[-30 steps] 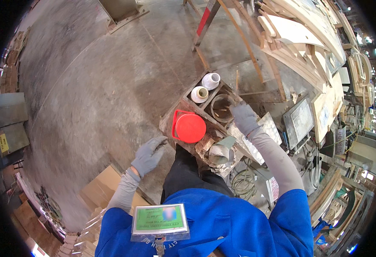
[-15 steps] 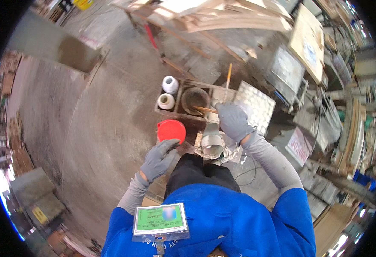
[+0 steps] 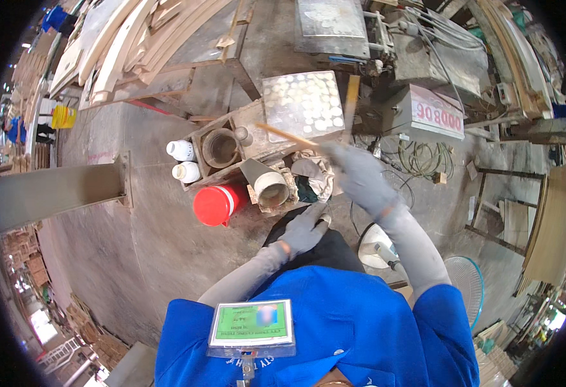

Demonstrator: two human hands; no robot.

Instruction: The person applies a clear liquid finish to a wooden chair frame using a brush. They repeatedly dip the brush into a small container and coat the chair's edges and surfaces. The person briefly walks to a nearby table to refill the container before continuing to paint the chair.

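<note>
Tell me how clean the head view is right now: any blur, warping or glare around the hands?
Head view: the right hand and the thin wooden stick it holds are smeared by motion blur; the left hand and red lid are sharp. Fisheye bends the planks toward the rim, with black corners. Daylight is even, with bright washed-out patches at the left edge.

Below me a low wooden stand [image 3: 244,122] sits on the dusty concrete floor [image 3: 141,219]. It carries two white bottles [image 3: 183,161], a round tub [image 3: 220,147] and a pale cup [image 3: 267,184]; a red-lidded jug [image 3: 217,204] leans beside it.
</note>
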